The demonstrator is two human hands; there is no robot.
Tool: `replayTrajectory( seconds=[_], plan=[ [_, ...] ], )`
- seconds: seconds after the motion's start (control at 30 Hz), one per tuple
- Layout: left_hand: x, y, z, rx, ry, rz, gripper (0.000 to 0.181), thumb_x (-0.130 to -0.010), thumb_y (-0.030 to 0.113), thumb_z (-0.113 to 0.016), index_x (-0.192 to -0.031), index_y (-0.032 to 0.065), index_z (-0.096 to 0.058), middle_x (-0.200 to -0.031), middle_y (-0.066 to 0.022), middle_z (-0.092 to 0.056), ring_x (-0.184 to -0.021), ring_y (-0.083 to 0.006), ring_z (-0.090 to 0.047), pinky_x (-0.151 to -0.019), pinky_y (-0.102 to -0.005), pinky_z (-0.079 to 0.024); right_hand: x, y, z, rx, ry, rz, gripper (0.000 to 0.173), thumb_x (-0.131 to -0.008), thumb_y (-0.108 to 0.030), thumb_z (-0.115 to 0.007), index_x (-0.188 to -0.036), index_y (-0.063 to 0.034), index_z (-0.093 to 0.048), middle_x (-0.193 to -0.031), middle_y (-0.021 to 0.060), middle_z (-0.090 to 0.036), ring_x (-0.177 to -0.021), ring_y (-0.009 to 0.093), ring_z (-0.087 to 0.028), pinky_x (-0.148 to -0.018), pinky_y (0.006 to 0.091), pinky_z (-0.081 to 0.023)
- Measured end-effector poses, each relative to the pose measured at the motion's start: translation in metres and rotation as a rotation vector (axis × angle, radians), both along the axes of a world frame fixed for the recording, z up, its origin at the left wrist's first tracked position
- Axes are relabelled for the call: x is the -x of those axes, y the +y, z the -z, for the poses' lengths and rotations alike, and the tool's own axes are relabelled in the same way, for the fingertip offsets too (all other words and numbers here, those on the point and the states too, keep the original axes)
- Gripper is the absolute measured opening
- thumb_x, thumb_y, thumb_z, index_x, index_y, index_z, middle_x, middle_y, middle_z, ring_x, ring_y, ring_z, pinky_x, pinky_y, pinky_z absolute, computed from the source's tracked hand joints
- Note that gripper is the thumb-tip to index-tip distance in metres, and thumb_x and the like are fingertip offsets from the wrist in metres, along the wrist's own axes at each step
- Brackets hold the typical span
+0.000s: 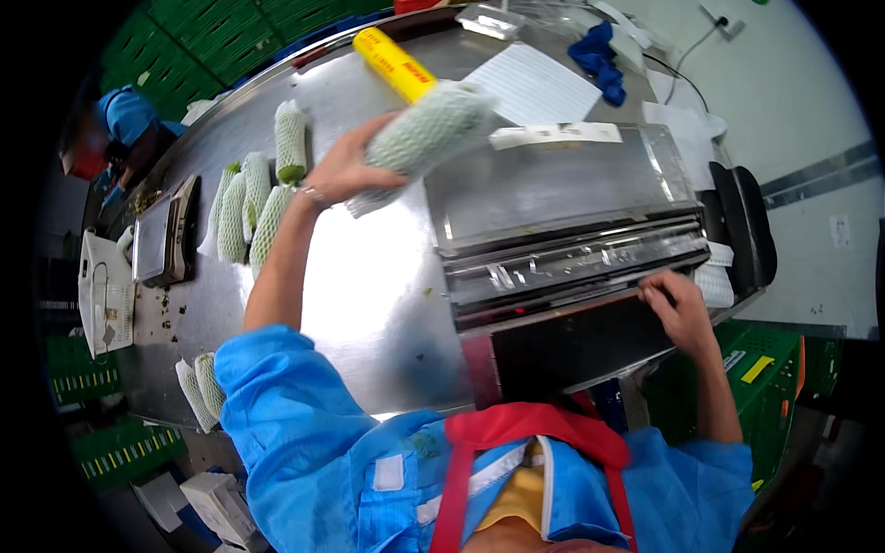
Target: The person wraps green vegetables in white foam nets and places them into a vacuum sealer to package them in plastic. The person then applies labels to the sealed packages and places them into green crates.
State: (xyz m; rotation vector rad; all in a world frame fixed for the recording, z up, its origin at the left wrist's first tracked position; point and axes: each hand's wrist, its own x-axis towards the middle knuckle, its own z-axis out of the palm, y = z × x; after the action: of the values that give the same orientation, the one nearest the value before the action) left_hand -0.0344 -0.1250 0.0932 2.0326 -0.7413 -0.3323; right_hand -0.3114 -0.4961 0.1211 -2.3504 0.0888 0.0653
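My left hand (352, 162) grips a bundle in white foam netting (429, 135), raised over the steel table (373, 276) and slightly blurred. Its contents are hidden by the net. At the front edge of a film-wrapping machine (560, 186), the fingers of my right hand (674, 307) are curled together near the clear film (574, 263). Whether film is pinched between them cannot be told. Several green vegetables in foam nets (256, 200) lie left of my left forearm. Two more netted vegetables (200, 390) rest by the table's near left edge.
A yellow roll (394, 66) bearing writing lies at the back, beside a white lined sheet (532, 83) and a blue cloth (601, 62). To the left are a scale (162, 235) and a white basket (104, 290). Another person (131, 124) bends beyond the far left edge.
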Motion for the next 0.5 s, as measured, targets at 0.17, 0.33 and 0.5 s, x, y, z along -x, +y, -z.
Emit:
replayTrajectory(
  seconds=[0.17, 0.33, 0.5],
  plan=[
    [0.025, -0.14, 0.003, -0.29, -0.148, 0.184, 0.086, -0.053, 0.034, -0.074, -0.131, 0.0118, -0.043, -0.117, -0.0138, -0.056, -0.107, -0.0268, -0.055, -0.094, -0.0358, -0.043, -0.015, -0.07, -0.001, -0.068, -0.031, -0.077, 0.012, -0.084, -0.007, -0.055, -0.089, 0.004, -0.056, -0.074, 0.0101, -0.057, -0.069, 0.016, -0.053, -0.066, 0.0275, -0.043],
    [0.06, -0.177, 0.012, -0.425, -0.24, 0.216, 0.088, -0.055, 0.036, -0.074, -0.134, 0.0186, -0.038, -0.123, -0.0133, -0.053, -0.108, -0.0305, -0.054, -0.096, -0.0393, -0.043, -0.018, -0.142, 0.015, -0.075, -0.015, -0.113, 0.012, -0.086, -0.008, -0.052, -0.089, 0.0032, -0.056, -0.073, 0.0063, -0.057, -0.068, 0.012, -0.052, -0.064, 0.0252, -0.042],
    [0.097, -0.148, 0.003, -0.426, -0.45, 0.034, 0.096, -0.058, 0.046, -0.079, -0.138, 0.0218, -0.032, -0.144, -0.0097, -0.027, -0.131, -0.03, -0.03, -0.104, -0.0483, -0.032, -0.043, -0.168, 0.03, 0.006, -0.164, -0.233, 0.009, -0.083, -0.005, -0.055, -0.088, 0.002, -0.056, -0.074, 0.0118, -0.056, -0.066, 0.022, -0.054, -0.064, 0.0292, -0.043]
  ],
)
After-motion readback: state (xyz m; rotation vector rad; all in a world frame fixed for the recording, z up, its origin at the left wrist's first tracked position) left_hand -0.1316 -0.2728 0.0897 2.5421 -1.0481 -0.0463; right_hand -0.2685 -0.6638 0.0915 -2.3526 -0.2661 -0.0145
